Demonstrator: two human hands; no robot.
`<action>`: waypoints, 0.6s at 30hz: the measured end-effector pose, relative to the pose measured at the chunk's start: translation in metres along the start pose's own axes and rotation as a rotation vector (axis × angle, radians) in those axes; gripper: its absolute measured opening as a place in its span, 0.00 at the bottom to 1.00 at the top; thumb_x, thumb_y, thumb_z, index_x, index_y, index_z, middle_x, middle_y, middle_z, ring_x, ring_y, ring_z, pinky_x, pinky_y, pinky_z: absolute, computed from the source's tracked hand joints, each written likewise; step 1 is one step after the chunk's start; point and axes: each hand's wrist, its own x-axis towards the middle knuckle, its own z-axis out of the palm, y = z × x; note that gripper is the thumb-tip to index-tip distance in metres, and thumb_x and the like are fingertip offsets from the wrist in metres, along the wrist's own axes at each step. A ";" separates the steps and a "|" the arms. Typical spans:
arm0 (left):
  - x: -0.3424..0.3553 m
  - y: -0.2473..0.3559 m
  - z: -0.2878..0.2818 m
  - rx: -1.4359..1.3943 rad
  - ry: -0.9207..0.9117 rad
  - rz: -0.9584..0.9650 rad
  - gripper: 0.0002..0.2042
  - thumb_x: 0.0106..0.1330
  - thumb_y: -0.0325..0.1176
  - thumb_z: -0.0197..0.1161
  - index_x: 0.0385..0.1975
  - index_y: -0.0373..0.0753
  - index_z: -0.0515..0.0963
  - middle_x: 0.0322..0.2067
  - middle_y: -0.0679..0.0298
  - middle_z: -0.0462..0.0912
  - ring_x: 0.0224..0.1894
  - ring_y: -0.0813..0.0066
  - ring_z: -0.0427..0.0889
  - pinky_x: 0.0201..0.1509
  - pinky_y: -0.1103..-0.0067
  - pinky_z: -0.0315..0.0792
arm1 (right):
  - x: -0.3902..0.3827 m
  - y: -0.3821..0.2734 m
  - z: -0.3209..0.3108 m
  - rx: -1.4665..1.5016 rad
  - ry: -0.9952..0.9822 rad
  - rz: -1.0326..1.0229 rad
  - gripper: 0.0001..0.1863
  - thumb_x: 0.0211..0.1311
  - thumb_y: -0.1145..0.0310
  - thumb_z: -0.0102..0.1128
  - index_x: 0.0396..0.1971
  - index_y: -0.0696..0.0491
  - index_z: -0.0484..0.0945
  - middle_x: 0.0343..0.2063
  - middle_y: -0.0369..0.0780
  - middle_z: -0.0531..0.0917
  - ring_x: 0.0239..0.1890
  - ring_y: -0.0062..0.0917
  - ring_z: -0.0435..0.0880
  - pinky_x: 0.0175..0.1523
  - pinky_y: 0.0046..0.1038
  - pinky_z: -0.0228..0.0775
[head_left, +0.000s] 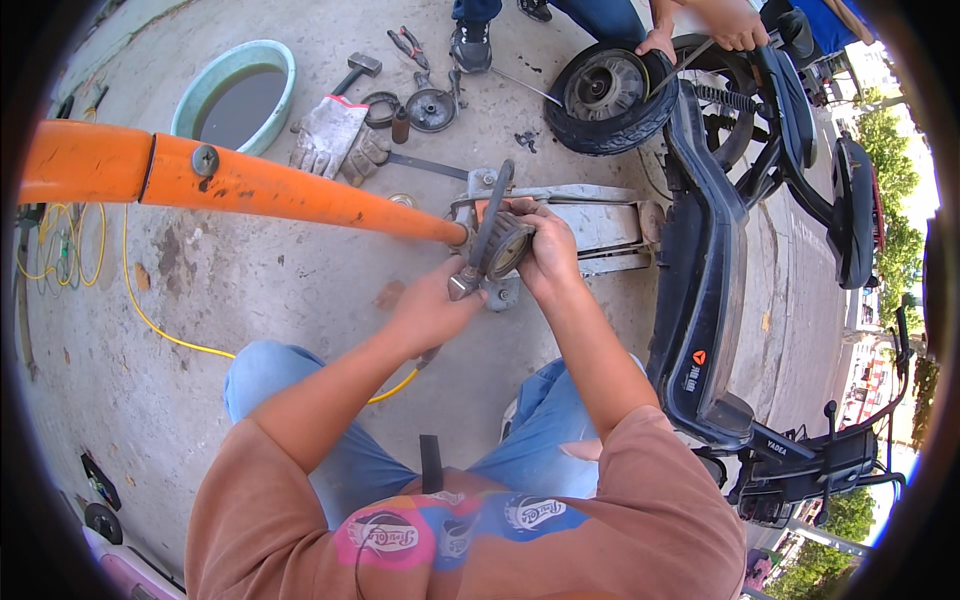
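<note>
Both my hands are on a tire inflator with a round pressure gauge (511, 250), held above the head of a floor jack (590, 228). My left hand (437, 308) is closed round its handle end, where a metal fitting shows by the fingers. My right hand (550, 248) grips the gauge body from the right side, fingers curled over its top. A dark short hose (490, 225) loops up beside the gauge. Below my left hand, a yellow air hose (395, 388) runs off to the left. The jack's long orange handle (300, 192) slants in from the left.
Far left stands a green basin (285, 110) of murky water. Gloves (328, 135), a hammer (362, 66), pliers (408, 45) and a brake drum plate (431, 108) lie nearby. Another person's hands work at a wheel (608, 98). A scooter (705, 330) lines the right.
</note>
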 end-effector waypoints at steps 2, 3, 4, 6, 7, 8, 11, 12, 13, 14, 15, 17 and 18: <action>0.001 -0.002 0.001 -0.011 -0.002 0.016 0.26 0.59 0.42 0.63 0.55 0.37 0.71 0.20 0.60 0.79 0.26 0.67 0.80 0.32 0.71 0.71 | 0.001 0.001 -0.001 0.001 -0.007 -0.004 0.15 0.57 0.83 0.39 0.44 0.66 0.69 0.42 0.50 0.79 0.43 0.33 0.81 0.51 0.34 0.77; 0.001 -0.003 0.001 -0.017 -0.003 0.023 0.26 0.59 0.42 0.63 0.55 0.37 0.71 0.20 0.60 0.79 0.26 0.67 0.80 0.32 0.71 0.71 | 0.001 0.001 -0.002 0.000 -0.013 -0.006 0.14 0.57 0.83 0.39 0.43 0.66 0.69 0.42 0.50 0.79 0.43 0.34 0.81 0.51 0.35 0.77; 0.001 -0.005 0.002 -0.019 0.004 0.038 0.26 0.59 0.42 0.63 0.55 0.37 0.71 0.20 0.60 0.79 0.26 0.67 0.80 0.32 0.71 0.71 | 0.001 0.002 -0.002 -0.001 -0.018 -0.009 0.14 0.57 0.83 0.39 0.43 0.66 0.69 0.42 0.50 0.79 0.43 0.34 0.81 0.51 0.35 0.77; 0.002 -0.008 0.003 -0.025 0.017 0.066 0.25 0.59 0.42 0.63 0.55 0.37 0.71 0.20 0.60 0.79 0.26 0.67 0.80 0.32 0.71 0.70 | 0.001 0.002 -0.003 -0.001 -0.027 -0.010 0.14 0.57 0.83 0.38 0.43 0.66 0.68 0.42 0.50 0.79 0.43 0.34 0.81 0.51 0.35 0.77; 0.001 -0.008 0.003 -0.030 0.010 0.051 0.25 0.59 0.42 0.63 0.55 0.37 0.71 0.20 0.60 0.79 0.26 0.67 0.80 0.32 0.71 0.71 | 0.002 0.003 -0.004 -0.001 -0.032 -0.008 0.14 0.57 0.83 0.38 0.43 0.66 0.69 0.42 0.50 0.78 0.43 0.34 0.81 0.51 0.35 0.77; 0.000 -0.006 0.003 -0.035 0.002 0.037 0.25 0.59 0.42 0.63 0.55 0.37 0.71 0.20 0.60 0.79 0.26 0.67 0.80 0.32 0.71 0.71 | 0.002 0.003 -0.004 -0.001 -0.037 -0.007 0.14 0.57 0.83 0.38 0.43 0.66 0.69 0.42 0.50 0.78 0.43 0.34 0.81 0.51 0.35 0.77; -0.002 -0.005 0.002 -0.051 -0.005 0.032 0.26 0.59 0.42 0.63 0.55 0.37 0.71 0.21 0.59 0.79 0.26 0.67 0.80 0.32 0.72 0.71 | 0.004 0.004 -0.007 0.025 -0.057 -0.005 0.14 0.57 0.83 0.39 0.43 0.66 0.68 0.42 0.50 0.78 0.43 0.34 0.81 0.51 0.35 0.77; -0.002 -0.004 0.002 -0.056 -0.005 0.037 0.26 0.59 0.42 0.63 0.56 0.37 0.71 0.21 0.59 0.79 0.26 0.66 0.80 0.32 0.72 0.71 | 0.005 0.005 -0.008 0.031 -0.065 -0.003 0.14 0.57 0.83 0.39 0.43 0.66 0.68 0.42 0.50 0.78 0.43 0.34 0.81 0.51 0.35 0.77; -0.002 -0.005 0.003 -0.053 -0.001 0.037 0.26 0.59 0.42 0.63 0.56 0.37 0.71 0.21 0.59 0.79 0.26 0.67 0.80 0.32 0.72 0.71 | 0.007 0.006 -0.010 0.037 -0.072 -0.001 0.14 0.57 0.83 0.39 0.43 0.66 0.68 0.42 0.50 0.78 0.43 0.34 0.81 0.51 0.35 0.77; -0.001 -0.007 0.003 -0.050 0.006 0.034 0.27 0.59 0.42 0.63 0.56 0.37 0.70 0.22 0.59 0.79 0.27 0.67 0.80 0.33 0.72 0.71 | 0.006 0.006 -0.008 0.044 -0.082 0.003 0.14 0.57 0.83 0.39 0.43 0.66 0.68 0.42 0.50 0.78 0.43 0.34 0.81 0.51 0.35 0.77; -0.001 -0.008 0.003 -0.047 0.012 0.032 0.27 0.59 0.42 0.63 0.57 0.37 0.70 0.22 0.59 0.79 0.27 0.67 0.80 0.33 0.72 0.71 | 0.005 0.006 -0.007 0.039 -0.068 0.005 0.14 0.57 0.84 0.38 0.43 0.66 0.69 0.42 0.50 0.77 0.44 0.35 0.81 0.52 0.36 0.76; -0.002 -0.006 0.001 -0.045 -0.005 0.013 0.27 0.59 0.42 0.63 0.57 0.36 0.70 0.23 0.58 0.79 0.27 0.67 0.80 0.33 0.72 0.71 | 0.001 0.003 -0.002 0.029 -0.036 0.007 0.15 0.57 0.86 0.36 0.43 0.68 0.69 0.43 0.49 0.76 0.45 0.37 0.80 0.55 0.37 0.76; -0.003 -0.005 0.001 -0.044 -0.015 0.004 0.28 0.59 0.42 0.63 0.58 0.36 0.70 0.23 0.58 0.79 0.28 0.68 0.80 0.34 0.72 0.71 | 0.000 0.003 -0.001 0.025 -0.034 0.006 0.15 0.57 0.86 0.36 0.43 0.68 0.69 0.43 0.49 0.76 0.45 0.37 0.80 0.55 0.37 0.76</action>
